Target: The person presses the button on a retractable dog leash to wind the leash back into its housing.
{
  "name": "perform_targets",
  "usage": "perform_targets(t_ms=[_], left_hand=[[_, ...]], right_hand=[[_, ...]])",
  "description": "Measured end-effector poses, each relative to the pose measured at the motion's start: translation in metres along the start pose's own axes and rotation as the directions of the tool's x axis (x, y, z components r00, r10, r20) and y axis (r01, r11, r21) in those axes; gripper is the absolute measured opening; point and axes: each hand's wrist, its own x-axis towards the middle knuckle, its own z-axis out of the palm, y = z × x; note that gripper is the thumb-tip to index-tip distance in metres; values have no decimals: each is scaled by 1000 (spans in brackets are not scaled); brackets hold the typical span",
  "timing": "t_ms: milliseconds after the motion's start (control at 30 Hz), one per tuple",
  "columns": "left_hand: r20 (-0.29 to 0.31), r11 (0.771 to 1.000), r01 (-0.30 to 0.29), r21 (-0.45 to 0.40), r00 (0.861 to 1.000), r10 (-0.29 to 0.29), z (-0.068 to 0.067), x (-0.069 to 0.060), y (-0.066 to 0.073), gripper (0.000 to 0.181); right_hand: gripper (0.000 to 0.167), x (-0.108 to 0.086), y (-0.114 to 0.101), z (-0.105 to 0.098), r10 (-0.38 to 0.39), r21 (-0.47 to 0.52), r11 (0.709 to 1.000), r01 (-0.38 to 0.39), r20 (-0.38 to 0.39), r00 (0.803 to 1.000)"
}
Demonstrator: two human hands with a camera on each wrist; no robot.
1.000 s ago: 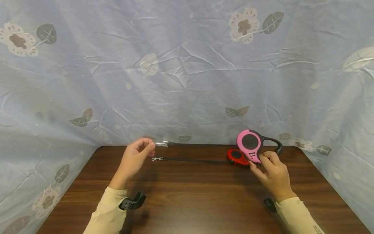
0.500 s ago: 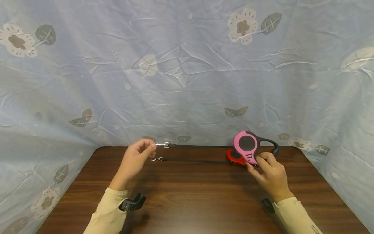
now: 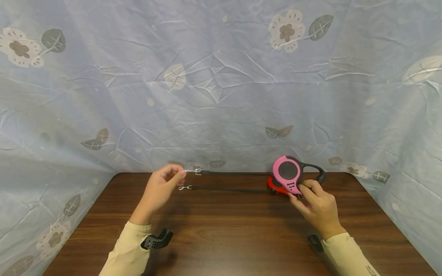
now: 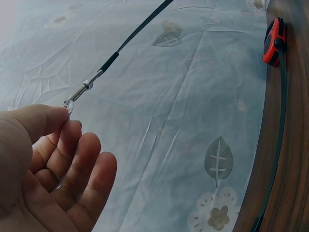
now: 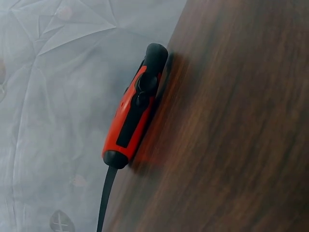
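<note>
Head view: above the table point(image 3: 221, 230), left hand point(image 3: 161, 188) pinches the clip point(image 3: 194, 171), right hand point(image 3: 319, 205) the casing of a pink retractable leash point(image 3: 288, 171), apparently not yet laid down; red leash point(image 3: 272, 185) already lies extended.

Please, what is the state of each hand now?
Left hand: pinching the slim silver metal clip.
Right hand: holding the round pink-and-black plastic leash reel.
</note>
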Motion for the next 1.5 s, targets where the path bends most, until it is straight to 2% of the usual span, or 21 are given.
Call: perform_targets(t_ms=[367, 600, 900, 1067, 1500], left_hand=[[12, 996, -34, 87, 999, 33, 2, -1, 2, 15], [23, 995, -33, 89, 999, 31, 3, -2, 3, 15], [49, 996, -56, 71, 997, 53, 8, -2, 4, 15], [70, 996, -46, 76, 997, 41, 11, -3, 5, 14], [78, 994, -53, 101, 996, 45, 16, -5, 7, 14]], right_hand=[[47, -2, -1, 1, -1, 8, 1000, 1, 52, 999], [49, -3, -2, 3, -9, 2, 1000, 9, 85, 996], [49, -5, -5, 5, -11, 2, 1000, 11, 78, 997], [46, -5, -6, 6, -25, 7, 1000, 25, 81, 996], [46, -3, -10, 8, -32, 12, 999, 32, 82, 996]])
